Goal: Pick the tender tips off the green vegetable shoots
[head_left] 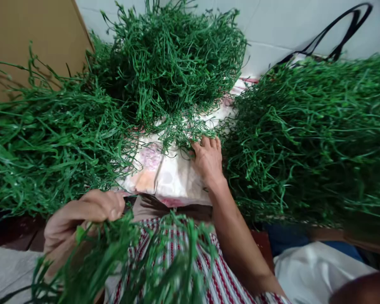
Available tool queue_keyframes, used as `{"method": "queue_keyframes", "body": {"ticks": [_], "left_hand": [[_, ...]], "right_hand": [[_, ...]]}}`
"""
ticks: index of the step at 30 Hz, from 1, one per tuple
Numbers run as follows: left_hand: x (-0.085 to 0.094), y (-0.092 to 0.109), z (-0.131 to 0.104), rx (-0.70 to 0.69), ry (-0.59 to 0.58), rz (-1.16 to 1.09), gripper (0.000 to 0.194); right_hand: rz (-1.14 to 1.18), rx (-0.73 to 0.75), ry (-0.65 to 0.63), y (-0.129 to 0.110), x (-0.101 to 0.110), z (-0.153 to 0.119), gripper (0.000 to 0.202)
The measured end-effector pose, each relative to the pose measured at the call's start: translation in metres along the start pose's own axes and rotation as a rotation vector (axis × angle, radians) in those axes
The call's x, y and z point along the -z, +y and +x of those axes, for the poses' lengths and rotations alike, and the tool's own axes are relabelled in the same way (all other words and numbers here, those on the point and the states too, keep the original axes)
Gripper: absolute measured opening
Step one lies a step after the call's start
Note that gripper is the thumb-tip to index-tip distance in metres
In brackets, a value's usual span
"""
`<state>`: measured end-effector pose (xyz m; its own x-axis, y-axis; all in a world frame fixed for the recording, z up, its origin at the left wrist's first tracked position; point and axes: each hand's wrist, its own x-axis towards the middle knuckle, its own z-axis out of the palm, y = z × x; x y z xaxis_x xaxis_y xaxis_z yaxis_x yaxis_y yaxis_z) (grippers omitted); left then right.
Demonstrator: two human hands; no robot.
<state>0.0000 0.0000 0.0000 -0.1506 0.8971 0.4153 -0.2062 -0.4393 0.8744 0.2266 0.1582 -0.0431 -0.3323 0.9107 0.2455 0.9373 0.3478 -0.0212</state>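
Left hand (82,219) closed around a bunch of green stems (139,261) below the floral cloth (164,173); right hand (208,158), fingers curled, plucks from the pile (174,63) above it; gathering underway, apparently; more stems likely join the bunch.

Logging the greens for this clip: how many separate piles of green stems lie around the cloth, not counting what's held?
3. One pile lies at left, one heap at the back centre, one pile at right. They touch at the edges, so more may be hidden.
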Motion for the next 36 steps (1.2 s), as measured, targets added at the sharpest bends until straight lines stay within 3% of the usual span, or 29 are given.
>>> {"method": "queue_keyframes", "body": {"ticks": [6, 10, 12, 14, 16, 19, 24, 28, 31, 34, 36], "left_hand": [[-0.024, -0.030, 0.022, 0.119, 0.267, 0.026, 0.011], [-0.037, -0.046, 0.027, 0.180, 0.285, 0.010, 0.013], [-0.039, -0.054, 0.029, 0.190, 0.277, 0.015, 0.014], [-0.040, -0.060, 0.030, 0.202, 0.244, 0.010, 0.013], [-0.043, -0.064, 0.032, 0.211, 0.191, -0.008, 0.013], [-0.049, -0.066, 0.034, 0.178, 0.097, 0.024, 0.010], [-0.050, -0.064, 0.037, 0.069, 0.007, 0.381, 0.010], [-0.048, -0.066, 0.044, 0.141, -0.076, 0.503, 0.017], [-0.049, -0.069, 0.052, 0.182, 0.009, 0.392, 0.021], [-0.044, -0.068, 0.058, 0.125, 0.138, 0.275, 0.022], [-0.034, -0.064, 0.062, 0.058, 0.119, 0.278, 0.022]], "right_hand": [[0.130, 0.045, 0.096, 0.002, 0.016, -0.016, 0.037], [0.471, 0.061, 0.336, 0.007, 0.029, -0.036, 0.029], [0.706, 0.042, 0.434, 0.009, 0.044, -0.045, 0.036], [0.830, 0.082, 0.454, 0.011, 0.060, -0.051, 0.047], [0.843, 0.221, 0.368, 0.012, 0.073, -0.053, 0.049], [0.833, 0.348, 0.280, 0.014, 0.078, -0.049, 0.035], [0.825, 0.263, 0.356, 0.020, 0.072, -0.045, 0.019], [0.803, 0.269, 0.387, 0.025, 0.075, -0.045, 0.018], [0.731, 0.250, 0.434, 0.029, 0.079, -0.046, 0.020], [0.662, 0.244, 0.452, 0.033, 0.081, -0.048, 0.020], [0.629, 0.245, 0.436, 0.036, 0.081, -0.050, 0.020]]}}
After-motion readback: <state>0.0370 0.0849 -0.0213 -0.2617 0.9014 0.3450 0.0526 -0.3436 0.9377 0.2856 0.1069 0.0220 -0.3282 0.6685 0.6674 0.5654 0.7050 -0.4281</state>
